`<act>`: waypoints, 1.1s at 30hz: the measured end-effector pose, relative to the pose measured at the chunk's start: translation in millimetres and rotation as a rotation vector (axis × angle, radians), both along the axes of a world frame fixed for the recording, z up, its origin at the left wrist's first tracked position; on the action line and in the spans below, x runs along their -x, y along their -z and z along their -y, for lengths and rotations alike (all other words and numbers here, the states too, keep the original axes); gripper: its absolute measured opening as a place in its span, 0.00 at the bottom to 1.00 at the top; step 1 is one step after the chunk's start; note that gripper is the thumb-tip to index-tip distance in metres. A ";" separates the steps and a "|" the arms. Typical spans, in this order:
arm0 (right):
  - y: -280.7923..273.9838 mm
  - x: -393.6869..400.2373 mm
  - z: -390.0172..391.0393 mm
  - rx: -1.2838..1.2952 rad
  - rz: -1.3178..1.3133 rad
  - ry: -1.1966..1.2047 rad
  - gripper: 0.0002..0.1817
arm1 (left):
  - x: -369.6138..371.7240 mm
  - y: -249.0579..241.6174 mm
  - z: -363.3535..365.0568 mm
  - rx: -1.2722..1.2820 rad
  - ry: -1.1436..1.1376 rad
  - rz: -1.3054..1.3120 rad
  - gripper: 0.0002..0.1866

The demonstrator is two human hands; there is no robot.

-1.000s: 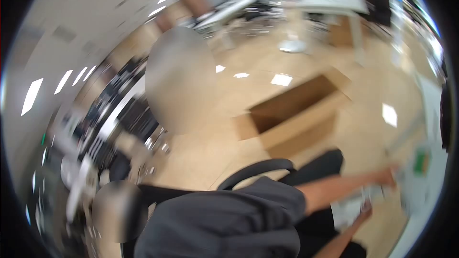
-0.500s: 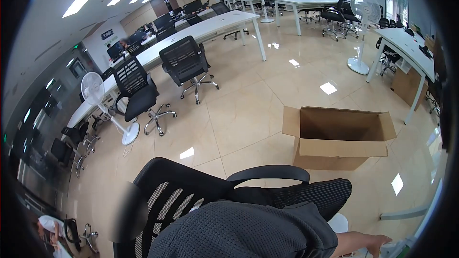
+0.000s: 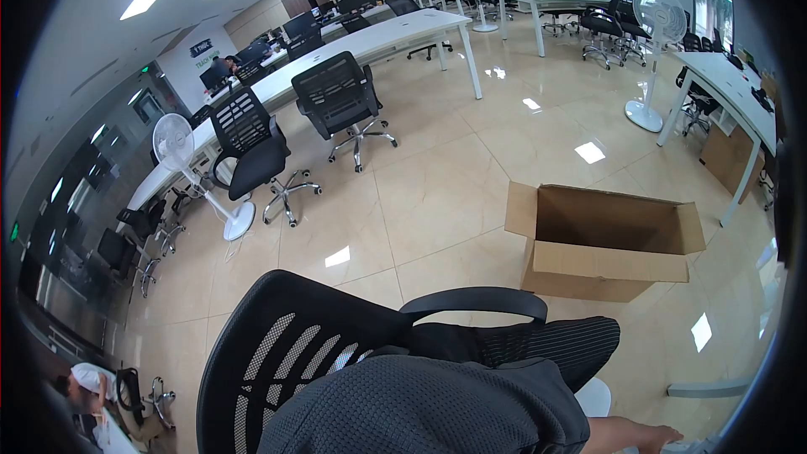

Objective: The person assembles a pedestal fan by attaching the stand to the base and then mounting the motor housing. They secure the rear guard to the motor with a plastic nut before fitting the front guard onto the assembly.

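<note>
My left hand (image 3: 658,436) is at the bottom right edge, at the end of a bare forearm below a dark textured sleeve (image 3: 420,403). Its fingers are partly cut off, and I cannot make out whether they hold anything. A pale, blurred thing lies just beyond the fingertips. Close by is a grey metal leg or bar (image 3: 710,389). I sit on a black mesh-backed office chair (image 3: 277,345) with a curved armrest (image 3: 475,300). My dark striped trouser leg (image 3: 580,340) points right. My right hand is out of sight.
An open cardboard box (image 3: 605,265) stands on the tiled floor past my knee. Black office chairs (image 3: 336,97) line a long white table (image 3: 370,42). White standing fans (image 3: 174,143) are at left and right. A person (image 3: 88,387) sits at lower left.
The view has turned slightly, so the room sits a little farther right. My left hand is a bit lower in the frame, and the greenish-white thing beside it has mostly left view.
</note>
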State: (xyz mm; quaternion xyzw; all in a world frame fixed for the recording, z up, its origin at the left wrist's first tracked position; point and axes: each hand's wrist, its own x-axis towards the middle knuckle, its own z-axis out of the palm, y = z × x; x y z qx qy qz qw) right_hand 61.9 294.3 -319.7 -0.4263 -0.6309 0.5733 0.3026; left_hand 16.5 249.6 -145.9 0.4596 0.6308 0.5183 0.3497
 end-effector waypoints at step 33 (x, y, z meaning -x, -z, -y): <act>48.0 -59.5 17.9 0.058 0.013 0.040 0.19 | -6.1 43.1 -26.5 -0.151 0.005 0.089 0.68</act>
